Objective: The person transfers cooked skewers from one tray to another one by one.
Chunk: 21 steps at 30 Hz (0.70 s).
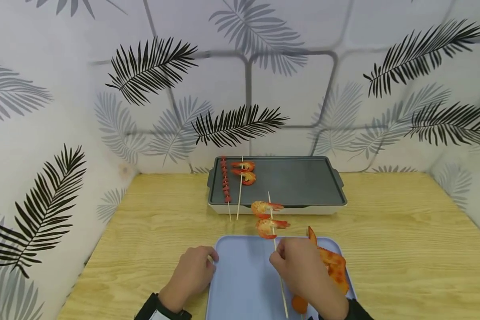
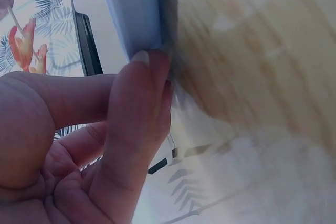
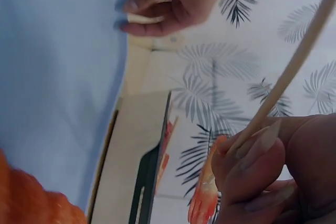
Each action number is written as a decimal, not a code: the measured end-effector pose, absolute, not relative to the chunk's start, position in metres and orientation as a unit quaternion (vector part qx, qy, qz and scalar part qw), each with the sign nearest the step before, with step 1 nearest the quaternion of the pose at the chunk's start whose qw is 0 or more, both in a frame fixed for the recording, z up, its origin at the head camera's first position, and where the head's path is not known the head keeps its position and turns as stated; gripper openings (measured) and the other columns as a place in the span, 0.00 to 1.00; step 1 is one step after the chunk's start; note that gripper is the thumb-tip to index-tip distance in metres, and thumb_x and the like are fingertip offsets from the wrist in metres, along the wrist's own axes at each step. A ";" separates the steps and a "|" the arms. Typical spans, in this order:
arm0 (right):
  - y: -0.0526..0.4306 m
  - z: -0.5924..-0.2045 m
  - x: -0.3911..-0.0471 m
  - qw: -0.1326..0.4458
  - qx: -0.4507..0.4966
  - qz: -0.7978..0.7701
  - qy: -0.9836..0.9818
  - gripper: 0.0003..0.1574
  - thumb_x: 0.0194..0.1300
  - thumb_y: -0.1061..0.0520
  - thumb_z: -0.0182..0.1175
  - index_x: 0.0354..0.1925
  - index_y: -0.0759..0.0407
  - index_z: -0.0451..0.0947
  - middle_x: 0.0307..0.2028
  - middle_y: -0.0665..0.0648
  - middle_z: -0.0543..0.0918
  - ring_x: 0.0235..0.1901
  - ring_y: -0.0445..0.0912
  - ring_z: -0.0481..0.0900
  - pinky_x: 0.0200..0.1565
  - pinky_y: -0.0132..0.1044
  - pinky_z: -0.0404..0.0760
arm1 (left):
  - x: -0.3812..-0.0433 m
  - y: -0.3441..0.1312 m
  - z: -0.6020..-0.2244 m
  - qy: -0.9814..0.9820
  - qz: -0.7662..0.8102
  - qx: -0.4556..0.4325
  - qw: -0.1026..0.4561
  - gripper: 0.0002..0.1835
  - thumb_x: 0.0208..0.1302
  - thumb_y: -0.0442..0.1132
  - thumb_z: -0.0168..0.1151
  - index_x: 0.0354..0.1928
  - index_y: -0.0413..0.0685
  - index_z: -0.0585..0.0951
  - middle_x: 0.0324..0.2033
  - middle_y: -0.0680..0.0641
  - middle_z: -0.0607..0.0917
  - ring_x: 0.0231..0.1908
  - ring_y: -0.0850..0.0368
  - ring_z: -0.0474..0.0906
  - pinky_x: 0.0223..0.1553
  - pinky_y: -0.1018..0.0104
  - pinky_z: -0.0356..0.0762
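My right hand [image 1: 304,262] pinches the wooden stick of a shrimp skewer [image 1: 266,227], held over the blue tray [image 1: 240,266]. Two orange shrimps are threaded near its tip, and in the head view they overlap the tray's far rim and the grill front. In the right wrist view, thumb and fingertips close on the stick [image 3: 294,64]. My left hand [image 1: 194,271] grips the tray's left rim, its fingertips right at the edge in the left wrist view. On the tray's right side lies a flat golden-brown fried piece [image 1: 336,266], partly hidden by my right hand.
Behind the tray stands a grill [image 1: 288,182] with a dark flat plate. At its left lie a skewer of small red pieces [image 1: 226,180] and another shrimp skewer [image 1: 246,177], sticks jutting over the front edge. A leaf-patterned wall backs the wooden table [image 1: 404,240].
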State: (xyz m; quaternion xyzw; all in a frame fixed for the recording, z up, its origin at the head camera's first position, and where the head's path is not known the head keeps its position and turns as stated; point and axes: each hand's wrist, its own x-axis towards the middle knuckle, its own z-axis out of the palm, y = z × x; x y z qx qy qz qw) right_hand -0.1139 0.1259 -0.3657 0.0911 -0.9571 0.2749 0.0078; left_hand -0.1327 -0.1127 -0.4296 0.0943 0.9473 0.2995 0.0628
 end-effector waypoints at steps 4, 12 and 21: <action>0.121 -0.378 -0.101 -0.010 0.097 0.267 -0.959 0.18 0.54 0.61 0.60 0.13 0.52 0.67 0.11 0.46 0.63 0.15 0.40 0.63 0.21 0.32 0.60 | -0.132 -0.112 -0.430 0.947 0.298 0.097 0.063 0.08 0.55 0.26 0.60 0.36 0.42 0.84 0.19 0.53 0.75 0.18 0.61 0.69 0.20 0.68 0.66; 0.113 -0.395 -0.094 -0.101 0.066 0.299 -0.946 0.14 0.56 0.60 0.61 0.17 0.54 0.72 0.13 0.48 0.67 0.18 0.42 0.67 0.23 0.33 0.65 | -0.132 -0.113 -0.430 0.951 0.292 0.083 0.066 0.09 0.55 0.26 0.60 0.35 0.43 0.84 0.19 0.53 0.75 0.19 0.60 0.69 0.20 0.67 0.67; 0.115 -0.408 -0.088 -0.112 0.050 0.294 -0.948 0.14 0.54 0.62 0.62 0.16 0.54 0.73 0.13 0.48 0.69 0.16 0.42 0.67 0.22 0.33 0.64 | -0.133 -0.111 -0.430 0.950 0.293 0.082 0.075 0.08 0.56 0.27 0.61 0.37 0.42 0.84 0.21 0.52 0.77 0.21 0.60 0.70 0.22 0.66 0.68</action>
